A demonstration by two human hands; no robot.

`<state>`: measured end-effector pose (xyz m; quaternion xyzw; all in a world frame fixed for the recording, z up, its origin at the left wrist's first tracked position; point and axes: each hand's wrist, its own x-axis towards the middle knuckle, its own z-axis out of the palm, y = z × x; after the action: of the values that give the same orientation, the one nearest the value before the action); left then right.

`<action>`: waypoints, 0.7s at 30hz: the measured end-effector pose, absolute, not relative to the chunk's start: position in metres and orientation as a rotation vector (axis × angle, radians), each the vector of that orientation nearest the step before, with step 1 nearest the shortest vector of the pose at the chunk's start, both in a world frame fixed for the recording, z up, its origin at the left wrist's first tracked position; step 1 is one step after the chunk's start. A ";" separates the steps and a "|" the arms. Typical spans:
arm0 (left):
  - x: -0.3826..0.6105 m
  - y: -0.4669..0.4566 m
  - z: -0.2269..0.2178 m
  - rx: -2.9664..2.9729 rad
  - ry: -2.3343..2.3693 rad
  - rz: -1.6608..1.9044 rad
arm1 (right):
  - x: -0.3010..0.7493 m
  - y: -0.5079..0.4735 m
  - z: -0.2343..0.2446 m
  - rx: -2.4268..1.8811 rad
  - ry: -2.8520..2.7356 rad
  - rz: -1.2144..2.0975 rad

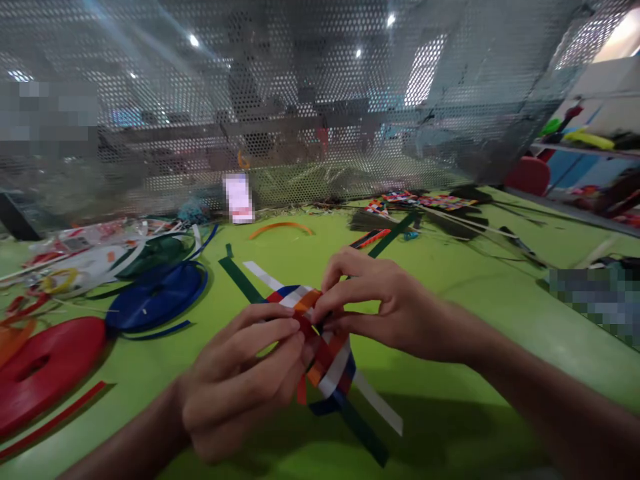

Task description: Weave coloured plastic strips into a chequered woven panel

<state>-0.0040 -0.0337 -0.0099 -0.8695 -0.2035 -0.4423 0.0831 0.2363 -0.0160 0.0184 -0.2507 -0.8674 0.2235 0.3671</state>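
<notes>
Between my two hands is a woven piece of flat strips in red, white, orange and blue. Loose dark green and white strip ends stick out from it at several corners. My left hand is closed on its near left side, fingertips pressed on a red strip. From the right, my right hand pinches the weave near its middle, thumb and fingers close to the left fingertips. The exact strip in the right pinch is partly hidden by the fingers.
At left lie a red strip roll, a blue roll and a green roll. An orange strip curves near the mesh panel. Woven colourful pieces and dark strips lie at the back right of the green table.
</notes>
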 end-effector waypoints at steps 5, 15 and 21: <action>-0.007 -0.026 -0.012 -2.671 -0.391 -1.148 | 0.233 -0.016 0.022 -0.668 -2.285 0.708; -0.006 -0.018 -0.008 -2.743 -0.175 -1.003 | 0.228 -0.016 0.011 -0.926 -2.169 0.990; -0.001 -0.023 -0.005 -2.694 -0.240 -1.011 | 0.228 -0.007 0.007 -0.945 -1.936 1.364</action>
<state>-0.0007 -0.0235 -0.0054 -0.9254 -0.0826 -0.3475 0.1267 0.2278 -0.0074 0.0070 -0.3546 -0.7263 0.5118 0.2913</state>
